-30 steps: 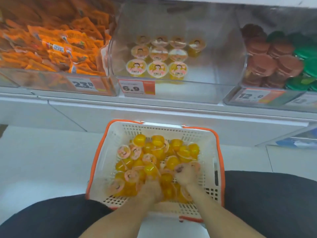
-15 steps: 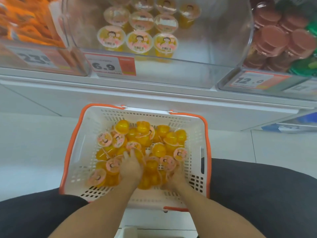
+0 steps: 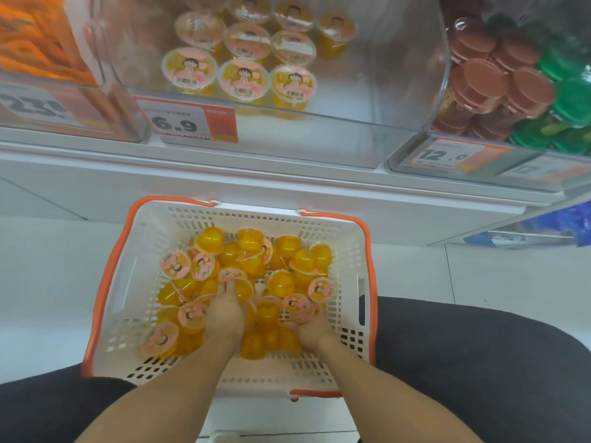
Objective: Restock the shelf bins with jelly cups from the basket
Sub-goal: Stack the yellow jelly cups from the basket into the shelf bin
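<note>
A white basket (image 3: 150, 238) with an orange rim sits on the floor between my knees, full of yellow jelly cups (image 3: 281, 282) with pink lids. My left hand (image 3: 224, 311) reaches into the pile, fingers around a jelly cup (image 3: 235, 278). My right hand (image 3: 311, 327) is at the near right of the pile, fingers curled under pink-lidded cups (image 3: 295, 306). Above, a clear shelf bin (image 3: 367, 123) holds several upright jelly cups (image 3: 243, 78) on its left side; its right side is bare.
An orange-packet bin (image 3: 41, 59) is on the left, a bin of brown and green cups (image 3: 511, 91) on the right. Price tags reading 6.9 (image 3: 188, 121) and 12.0 (image 3: 447, 155) hang on the fronts. My dark-clothed knees (image 3: 479, 362) flank the basket on white floor.
The view has tilted down and closer to the shelf. My left hand has pushed further forward into the pile; my right hand has stayed at the near right, gathering cups.
</note>
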A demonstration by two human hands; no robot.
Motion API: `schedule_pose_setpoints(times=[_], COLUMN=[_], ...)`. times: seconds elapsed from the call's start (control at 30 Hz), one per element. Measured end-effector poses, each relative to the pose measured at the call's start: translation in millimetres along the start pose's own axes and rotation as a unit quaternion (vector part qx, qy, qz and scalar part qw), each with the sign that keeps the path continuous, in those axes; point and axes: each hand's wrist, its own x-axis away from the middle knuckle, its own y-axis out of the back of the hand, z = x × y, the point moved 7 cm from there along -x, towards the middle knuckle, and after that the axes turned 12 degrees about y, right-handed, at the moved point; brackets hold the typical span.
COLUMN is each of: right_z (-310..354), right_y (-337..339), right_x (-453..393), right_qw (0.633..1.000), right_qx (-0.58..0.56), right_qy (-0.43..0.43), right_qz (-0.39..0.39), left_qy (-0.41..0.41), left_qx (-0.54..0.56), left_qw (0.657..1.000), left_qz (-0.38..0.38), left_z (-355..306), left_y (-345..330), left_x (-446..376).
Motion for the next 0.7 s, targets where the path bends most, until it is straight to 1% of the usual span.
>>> schedule_pose_setpoints(times=[0.03, 0.13, 0.23, 0.3, 0.33, 0.4, 0.43, 0.47, 0.53, 0.6, 0.63, 0.7], right_z=[3.3, 18.3, 44.1, 63.3, 75.8, 99.7, 111.9, 125.3, 153.5, 179.4, 192.2, 217.9], right_y=[-2.0, -3.3, -3.9, 2.3, 8.2, 22.8, 31.9, 42.3, 65.6, 89.8, 102.2, 126.8], right_x=[-1.0, -4.4, 5.3, 7.4, 9.3, 15.2, 20.8, 26.8, 42.2, 60.9, 73.2, 100.8], right_qw=[1.000, 0.997, 0.980, 0.965, 0.960, 0.952, 0.946, 0.939, 0.920, 0.892, 0.876, 0.844], right_qx=[-0.022, -0.078, -0.197, -0.256, -0.271, -0.292, -0.303, -0.316, -0.347, -0.387, -0.409, -0.439], right_qy=[-0.006, 0.021, -0.010, 0.003, 0.024, 0.062, 0.082, 0.106, 0.160, 0.212, 0.235, 0.289], right_qz=[0.008, 0.007, 0.035, 0.054, 0.066, 0.076, 0.079, 0.082, 0.092, 0.100, 0.103, 0.108], left_qy=[0.000, -0.008, 0.002, 0.002, 0.001, 0.021, 0.043, 0.058, 0.072, 0.064, 0.050, 0.014], left_qx=[0.011, 0.056, 0.147, 0.201, 0.228, 0.308, 0.368, 0.435, 0.546, 0.610, 0.626, 0.643], left_qw=[1.000, 0.998, 0.989, 0.979, 0.973, 0.947, 0.920, 0.879, 0.780, 0.692, 0.659, 0.612], left_qz=[0.000, -0.002, 0.004, 0.024, 0.037, 0.083, 0.129, 0.185, 0.297, 0.381, 0.415, 0.460], left_z=[-2.4, -6.7, -7.2, -14.0, -17.6, -23.0, -24.4, -28.2, -43.9, -66.1, -79.7, -104.8], left_y=[1.0, 5.9, 19.4, 31.4, 37.9, 50.1, 54.1, 58.1, 70.0, 86.7, 96.6, 115.0], left_x=[0.1, 2.3, 7.6, 11.2, 11.0, 8.0, 6.4, 6.8, 16.3, 29.2, 37.1, 50.3])
